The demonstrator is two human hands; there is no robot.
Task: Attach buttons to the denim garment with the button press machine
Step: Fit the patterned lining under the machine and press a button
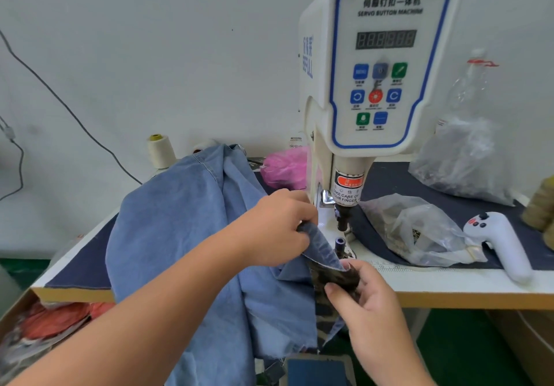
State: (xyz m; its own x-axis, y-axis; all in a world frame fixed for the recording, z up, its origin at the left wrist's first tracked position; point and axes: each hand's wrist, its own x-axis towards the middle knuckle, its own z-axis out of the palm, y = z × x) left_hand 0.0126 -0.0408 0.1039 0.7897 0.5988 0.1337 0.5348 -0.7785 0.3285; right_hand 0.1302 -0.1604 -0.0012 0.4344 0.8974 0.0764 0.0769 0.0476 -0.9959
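Note:
A light blue denim garment [186, 220] is draped over the left of the table and hangs off its front edge. My left hand [278, 226] grips a folded edge of the denim just left of the press head [343, 220] of the white button press machine [386, 65]. My right hand [368, 301] pinches the same strip lower down, where a dark camouflage lining [329, 277] shows. The strip lies in front of the lower die [339, 241], apart from it.
A clear bag of small parts [419, 229] lies right of the machine, with a white handheld controller [503, 241] beyond it. Another plastic bag [461, 157], a pink bag [284, 166] and a thread cone [160, 150] stand at the back. A box of scraps [45, 325] sits below left.

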